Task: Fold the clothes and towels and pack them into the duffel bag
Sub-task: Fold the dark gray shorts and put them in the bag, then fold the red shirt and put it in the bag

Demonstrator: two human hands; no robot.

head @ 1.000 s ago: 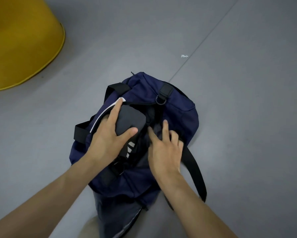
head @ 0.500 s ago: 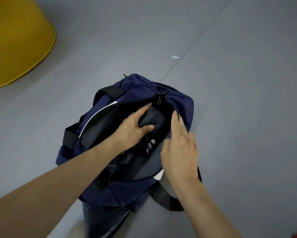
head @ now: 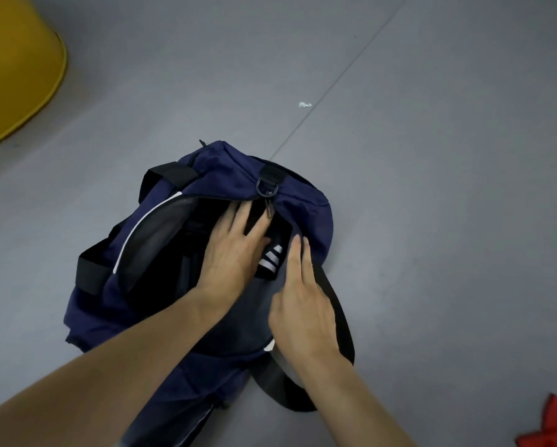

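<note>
While your left hand (head: 235, 253) lies inside the open mouth of the navy duffel bag (head: 212, 175), its fingers are straight and spread. The palm presses flat on a dark folded garment (head: 270, 261), and nothing is gripped. The garment sits within the bag, toward its far end, and only a patch with three white stripes shows beside your thumb. Your right hand (head: 303, 304) rests on the bag's right rim, with its fingers extended and held together. Its fingertips touch the fabric just beside the striped patch, and it clasps nothing. A black strap (head: 335, 304) loops out from the bag's right side, passing beneath that hand. A metal ring (head: 265, 185) and a zip pull (head: 268, 208) sit at the far end of the bag's opening. Well beyond the bag to its far left stands a yellow object (head: 16, 69). A white scrap (head: 304, 105) lies beyond the bag's far end. A red cloth (head: 554, 427) lies well off to the bag's near right.
</note>
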